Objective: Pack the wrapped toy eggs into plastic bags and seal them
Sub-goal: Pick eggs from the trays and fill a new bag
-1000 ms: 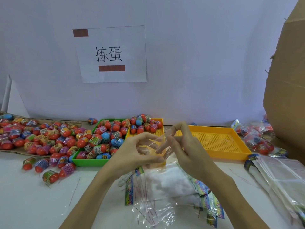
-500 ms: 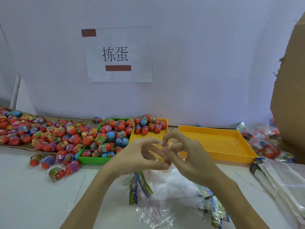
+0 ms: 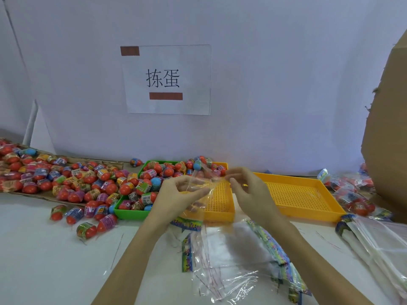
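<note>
Above white table [image 3: 44, 260], both hands pinch clear bag [image 3: 199, 190] between them

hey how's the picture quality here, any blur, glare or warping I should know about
Head view: soft, even light with faint shadows; the right hand and the clear bag it shares with the left hand look slightly motion-blurred; glare streaks the loose bags near the bottom; wide-angle warping bends the table edge and cardboard box.

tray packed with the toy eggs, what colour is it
Green; the green tray shows best in the head view, the only one.
</note>
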`<state>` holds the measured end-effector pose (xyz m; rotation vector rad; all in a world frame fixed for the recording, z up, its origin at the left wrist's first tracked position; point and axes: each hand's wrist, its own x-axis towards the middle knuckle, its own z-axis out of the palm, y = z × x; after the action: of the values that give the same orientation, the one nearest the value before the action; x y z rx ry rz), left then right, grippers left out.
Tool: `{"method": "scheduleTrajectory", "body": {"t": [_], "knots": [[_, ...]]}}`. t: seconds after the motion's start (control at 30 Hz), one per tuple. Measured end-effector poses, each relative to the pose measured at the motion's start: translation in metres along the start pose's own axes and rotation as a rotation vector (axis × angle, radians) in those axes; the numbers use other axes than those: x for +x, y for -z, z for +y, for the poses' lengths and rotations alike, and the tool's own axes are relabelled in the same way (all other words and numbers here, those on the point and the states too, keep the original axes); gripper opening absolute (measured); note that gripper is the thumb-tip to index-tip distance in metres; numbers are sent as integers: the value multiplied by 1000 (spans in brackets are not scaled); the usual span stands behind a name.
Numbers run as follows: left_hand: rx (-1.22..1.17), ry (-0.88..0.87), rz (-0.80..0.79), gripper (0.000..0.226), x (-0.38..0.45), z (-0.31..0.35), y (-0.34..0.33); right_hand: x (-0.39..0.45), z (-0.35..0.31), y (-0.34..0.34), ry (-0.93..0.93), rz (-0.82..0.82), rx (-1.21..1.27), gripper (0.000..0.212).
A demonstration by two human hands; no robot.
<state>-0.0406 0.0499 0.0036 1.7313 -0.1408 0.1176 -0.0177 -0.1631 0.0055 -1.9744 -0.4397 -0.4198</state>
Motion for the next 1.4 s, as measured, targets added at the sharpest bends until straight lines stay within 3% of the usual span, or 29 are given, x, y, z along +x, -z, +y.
{"method": "scheduleTrajectory", "body": {"t": [0.1,0.2,0.3,0.43,0.53,0.67,0.77,0.9,1.13,1.4], "knots": [[-55,-23,97,30,1,-3,1,31,11,-15,4,-82,-279,35],[-86,-55,128,28,3,-6,-1,62,20,-35,20,-276,-548,54],[-91,-75,126,25,4,-9,0,79,33,-54,16,-435,-711,50],[-84,-78,113,27,6,-11,0,86,48,-70,159,-282,-819,40],[-68,-79,113,27,7,-12,2,86,45,-70,124,-113,-668,31],[-43,-72,121,28,8,-13,2,73,24,-47,-152,177,-121,31],[-28,-66,108,27,8,-12,1,47,7,-25,-296,176,288,34],[46,-100,114,32,6,-9,-5,13,-6,-13,-255,117,587,27],[118,-137,72,37,0,-1,-16,-1,-32,-15,-2,191,414,22],[109,-230,44,41,-4,-1,-26,-4,-31,-11,135,69,83,17]]}}
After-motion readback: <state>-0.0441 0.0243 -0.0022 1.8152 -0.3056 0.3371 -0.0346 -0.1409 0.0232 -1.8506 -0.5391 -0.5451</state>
